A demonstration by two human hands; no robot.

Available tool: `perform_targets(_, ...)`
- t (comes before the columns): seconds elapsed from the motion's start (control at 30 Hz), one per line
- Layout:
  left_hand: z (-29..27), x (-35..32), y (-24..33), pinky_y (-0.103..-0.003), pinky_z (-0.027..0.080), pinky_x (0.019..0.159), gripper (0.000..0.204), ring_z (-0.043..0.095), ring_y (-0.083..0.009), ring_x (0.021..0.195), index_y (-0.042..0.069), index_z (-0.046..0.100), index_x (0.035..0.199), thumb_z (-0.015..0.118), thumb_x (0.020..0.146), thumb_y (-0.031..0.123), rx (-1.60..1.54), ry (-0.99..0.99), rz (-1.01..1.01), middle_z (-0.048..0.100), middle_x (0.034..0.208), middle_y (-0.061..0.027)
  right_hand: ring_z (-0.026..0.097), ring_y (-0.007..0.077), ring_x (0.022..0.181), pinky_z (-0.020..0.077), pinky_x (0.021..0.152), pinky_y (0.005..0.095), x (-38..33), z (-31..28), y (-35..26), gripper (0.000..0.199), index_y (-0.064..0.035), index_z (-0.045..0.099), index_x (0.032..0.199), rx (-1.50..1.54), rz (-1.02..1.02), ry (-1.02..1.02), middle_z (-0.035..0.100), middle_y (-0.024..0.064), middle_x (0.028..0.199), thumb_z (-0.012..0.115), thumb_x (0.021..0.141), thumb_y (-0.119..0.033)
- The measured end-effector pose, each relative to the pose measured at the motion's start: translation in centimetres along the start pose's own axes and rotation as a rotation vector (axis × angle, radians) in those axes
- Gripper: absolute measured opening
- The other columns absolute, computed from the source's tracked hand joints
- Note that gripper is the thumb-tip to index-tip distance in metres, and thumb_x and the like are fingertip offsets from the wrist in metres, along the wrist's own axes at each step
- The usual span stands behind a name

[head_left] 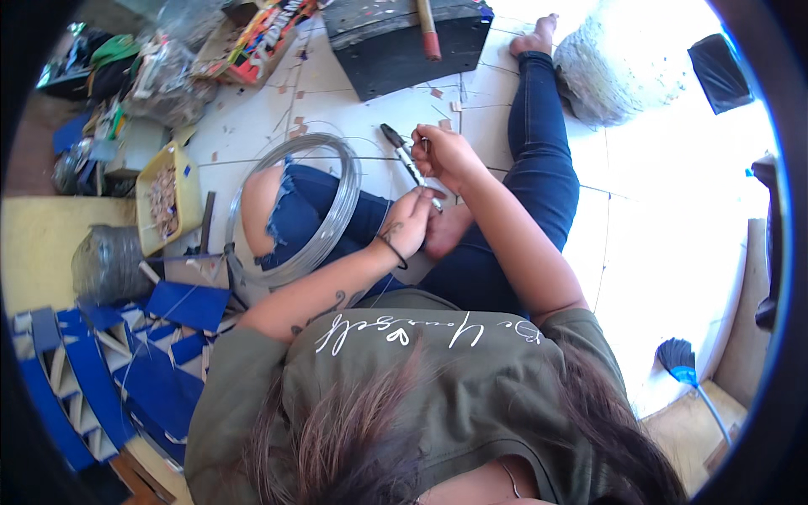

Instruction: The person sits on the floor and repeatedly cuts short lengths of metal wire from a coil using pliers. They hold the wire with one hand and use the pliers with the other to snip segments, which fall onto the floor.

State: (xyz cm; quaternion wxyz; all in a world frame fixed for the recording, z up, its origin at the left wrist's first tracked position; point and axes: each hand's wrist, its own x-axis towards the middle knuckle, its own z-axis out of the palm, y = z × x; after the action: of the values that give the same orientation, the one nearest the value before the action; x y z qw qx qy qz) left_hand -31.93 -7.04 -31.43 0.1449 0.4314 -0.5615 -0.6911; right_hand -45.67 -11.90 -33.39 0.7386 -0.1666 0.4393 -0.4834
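A coil of thin silvery wire (349, 181) hangs around my bent left knee. Just right of it, a marker pen (396, 141) with a black cap and white barrel slants up and away between my hands. My left hand (409, 224), with a dark band at the wrist, is closed around the pen's near end. Beyond it my right hand (450, 156) is raised beside the barrel, its fingers curled into a pinch. A small dark bit shows at those fingertips, too small to name. Thin strands of wire run from the coil near the pen.
A black block (396, 59) with a wooden handle (428, 34) lying on it stands ahead. A yellow bin (194, 198) of small pieces sits left, above blue-and-white pieces (160, 379). Scraps dot the tiled floor. A filled clear sack (619, 67) stands far right; a brush (680, 364) lies near right.
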Motion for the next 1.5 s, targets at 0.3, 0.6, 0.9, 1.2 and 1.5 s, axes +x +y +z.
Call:
perform_targets(0.3, -6.4, -2.1, 6.1, -0.017, 0.028, 0.036, 0.020, 0.033, -0.0066, 0.039, 0.005, 0.040, 0.096, 0.027, 0.092, 0.020, -0.450, -0.078, 0.120, 0.038, 0.052, -0.0013, 0.055, 0.0301, 0.088, 0.0430, 0.078, 0.0378, -0.7, -9.7, -2.4, 0.025, -0.0035, 0.057, 0.092, -1.711, -0.122, 0.506, 0.058, 0.0172, 0.092, 0.052, 0.070, -0.014)
perform_targets(0.6, -9.3, 4.1, -1.1, -0.022, 0.035, 0.048, 0.019, 0.038, -0.0097, 0.045, 0.007, 0.043, 0.082, 0.032, 0.091, 0.019, -0.754, 0.031, -0.159, 0.045, 0.057, -0.0039, 0.056, 0.0251, 0.092, 0.0461, 0.071, 0.0284, 1.5, -12.0, 0.8, 0.018, -0.0018, 0.061, 0.084, -2.223, 0.253, 0.604, 0.056, 0.0163, 0.100, 0.049, 0.074, -0.011)
perform_targets(0.9, -11.5, 4.5, -2.5, -0.022, 0.031, 0.045, 0.018, 0.033, -0.0082, 0.042, 0.007, 0.044, 0.086, 0.032, 0.090, 0.020, -0.791, -0.095, -0.023, 0.043, 0.056, -0.0034, 0.060, 0.0275, 0.080, 0.0486, 0.067, 0.0332, 5.5, -12.4, 2.0, 0.013, -0.0013, 0.057, 0.080, -2.050, 0.224, 0.654, 0.059, 0.0154, 0.083, 0.047, 0.074, -0.007)
perform_targets(1.2, -11.4, 4.6, -2.7, -0.022, 0.031, 0.046, 0.018, 0.035, -0.0088, 0.043, 0.007, 0.044, 0.086, 0.033, 0.090, 0.020, -0.773, -0.126, -0.016, 0.045, 0.058, -0.0047, 0.055, 0.0304, 0.086, 0.0469, 0.072, 0.0376, 6.7, -9.6, 0.9, 0.016, -0.0013, 0.054, 0.087, -1.646, -0.153, 0.824, 0.054, 0.0147, 0.093, 0.046, 0.074, -0.006)
perform_targets(1.5, -11.2, 4.8, -2.6, -0.023, 0.032, 0.047, 0.018, 0.035, -0.0094, 0.043, 0.007, 0.044, 0.089, 0.032, 0.090, 0.020, -0.742, -0.126, -0.025, 0.045, 0.058, -0.0048, 0.052, 0.0314, 0.090, 0.0445, 0.078, 0.0360, 7.7, -9.2, 2.3, 0.019, -0.0002, 0.055, 0.089, -1.821, -0.173, 0.778, 0.052, 0.0167, 0.096, 0.043, 0.074, -0.001)
